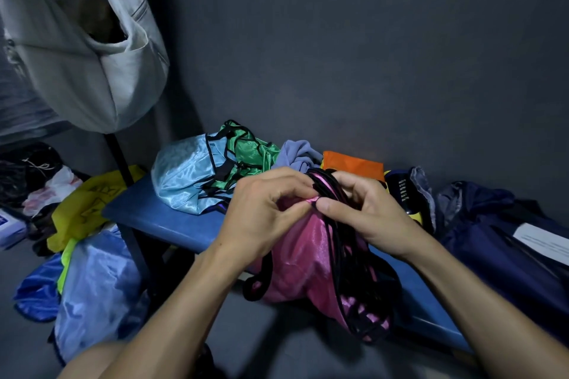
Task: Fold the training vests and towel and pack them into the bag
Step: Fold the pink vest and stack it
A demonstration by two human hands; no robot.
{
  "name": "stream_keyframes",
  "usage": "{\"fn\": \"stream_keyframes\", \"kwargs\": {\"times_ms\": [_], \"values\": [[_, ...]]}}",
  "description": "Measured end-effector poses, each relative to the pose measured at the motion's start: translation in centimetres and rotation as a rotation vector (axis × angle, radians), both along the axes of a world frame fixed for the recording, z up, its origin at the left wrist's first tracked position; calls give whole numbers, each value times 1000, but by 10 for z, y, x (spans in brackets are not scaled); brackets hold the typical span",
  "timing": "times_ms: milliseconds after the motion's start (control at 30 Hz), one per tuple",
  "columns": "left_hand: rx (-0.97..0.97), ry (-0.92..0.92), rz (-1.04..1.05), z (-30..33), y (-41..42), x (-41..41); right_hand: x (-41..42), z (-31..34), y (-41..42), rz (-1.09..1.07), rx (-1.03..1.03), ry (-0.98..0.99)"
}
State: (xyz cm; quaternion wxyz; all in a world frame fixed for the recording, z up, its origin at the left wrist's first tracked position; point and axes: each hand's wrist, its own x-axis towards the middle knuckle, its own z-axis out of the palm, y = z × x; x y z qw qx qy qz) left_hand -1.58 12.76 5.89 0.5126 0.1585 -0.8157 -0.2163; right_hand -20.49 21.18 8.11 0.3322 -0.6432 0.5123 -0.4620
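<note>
both hands, left (pixel 261 212) & right (pixel 366 212), pinch the top edge of a pink vest (pixel 304 264) w/ black trim, hanging over the blue table (pixel 172 218).

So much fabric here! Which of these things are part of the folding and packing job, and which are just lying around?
Part of the job:
pink vest, held up by left hand and right hand
light blue vest
green vest
orange vest
lavender towel
navy bag

Just lying about:
hanging canvas bag
yellow cloth
blue bench
</note>
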Motion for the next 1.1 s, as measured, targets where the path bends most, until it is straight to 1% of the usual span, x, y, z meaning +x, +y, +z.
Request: {"fn": "stream_keyframes", "kwargs": {"times_ms": [167,333,433,567,700,767,900,1033,1100], "values": [[18,16,-18,0,0,-1,-6,0,-1,23,17,17],[41,45,-45,3,2,-2,-5,2,0,-3,61,-108],[92,53,-59,2,0,-4,-2,2,1,-8,79,-136],[130,54,-61,2,1,-5,5,7,4,-15,24,-46],[171,38,-108,2,1,-6,4,5,6,-44,-36,-18],[235,45,-151,4,0,-5,2,1,5,-63,-61,29],[450,18,-221,6,-2,-2,2,-1,5,-66,-74,72],[621,-27,-203,11,-3,-1,6,2,8,-12,-101,133],[639,-55,-181,12,-4,-1,6,0,9,-13,-105,163]]}}
